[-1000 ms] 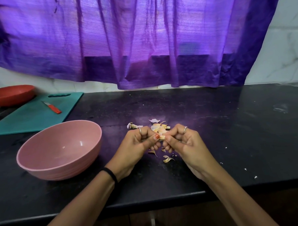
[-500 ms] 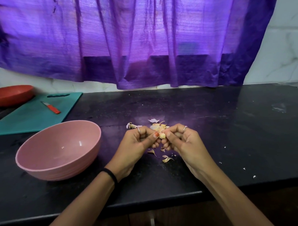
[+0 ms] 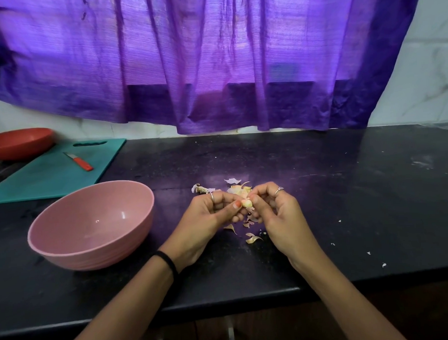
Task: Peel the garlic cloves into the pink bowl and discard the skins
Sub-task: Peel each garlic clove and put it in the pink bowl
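A small pale garlic clove (image 3: 246,203) is pinched between the fingertips of my left hand (image 3: 209,222) and my right hand (image 3: 279,216), just above the black counter (image 3: 322,204). Both hands have curled fingers that meet at the clove. The pink bowl (image 3: 92,224) stands on the counter to the left of my left hand, and I see nothing inside it. Loose garlic skins (image 3: 253,238) lie under and in front of my hands. More skins and garlic pieces (image 3: 234,187) lie just behind my fingers, partly hidden.
A teal cutting board (image 3: 51,174) lies at the back left with a small red-handled knife (image 3: 78,161) on it. A red bowl (image 3: 16,143) sits behind the board. A purple curtain (image 3: 213,59) hangs over the back wall. Tiny skin bits (image 3: 367,253) dot the counter's right side.
My fingertips have drawn closer together around the clove, and more of its pale flesh shows. The bowl and the skins on the counter have not moved.
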A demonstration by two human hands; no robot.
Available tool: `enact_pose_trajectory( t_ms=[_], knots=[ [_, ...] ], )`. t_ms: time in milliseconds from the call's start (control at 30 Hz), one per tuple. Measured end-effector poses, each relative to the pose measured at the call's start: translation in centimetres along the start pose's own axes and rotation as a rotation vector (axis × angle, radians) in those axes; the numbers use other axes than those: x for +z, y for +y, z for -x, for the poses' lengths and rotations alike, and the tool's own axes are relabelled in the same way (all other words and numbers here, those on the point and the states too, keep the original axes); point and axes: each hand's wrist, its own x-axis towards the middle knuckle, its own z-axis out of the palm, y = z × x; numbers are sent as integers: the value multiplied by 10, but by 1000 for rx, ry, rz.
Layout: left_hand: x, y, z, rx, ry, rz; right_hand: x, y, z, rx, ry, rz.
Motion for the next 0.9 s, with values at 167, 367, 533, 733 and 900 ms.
enact_pose_trajectory(
  t_ms=[167, 367, 533, 733, 900],
  knots=[
    [0, 2, 2, -30, -19, 66, 1, 2, 1, -61, 15, 106],
    [2, 6, 4, -48, -31, 136, 4, 5, 2, -207, -54, 308],
    [3, 7, 5, -21, -20, 95, 5, 4, 3, -226, -52, 325],
    [6, 8, 5, -8, -55, 86, 4, 8, 0, -209, 34, 310],
    [5, 7, 5, -5, -58, 70, -2, 12, -4, -42, 181, 213]
  ],
)
